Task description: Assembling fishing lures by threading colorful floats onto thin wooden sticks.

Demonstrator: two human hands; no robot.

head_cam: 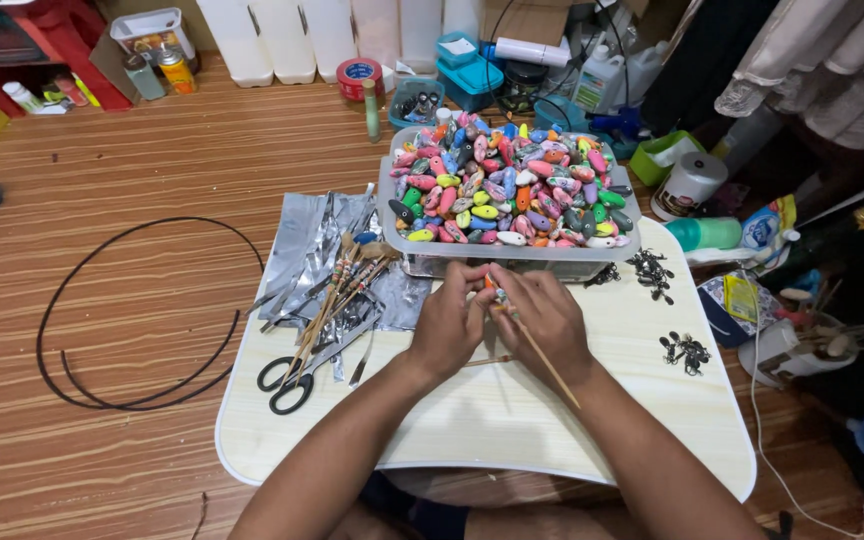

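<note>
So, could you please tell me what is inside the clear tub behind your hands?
The tub is heaped with small oval beads in many colours. Lower layers and the tub's floor are hidden beneath the heap.

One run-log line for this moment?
left hand: pinches bead | right hand: holds skewer | bead tub: behind | scissors: left

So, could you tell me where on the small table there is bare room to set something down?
The table is bare along its near edge, between the scissors and the black clips. It is crowded at the foil strips and the tray of beads.
</note>
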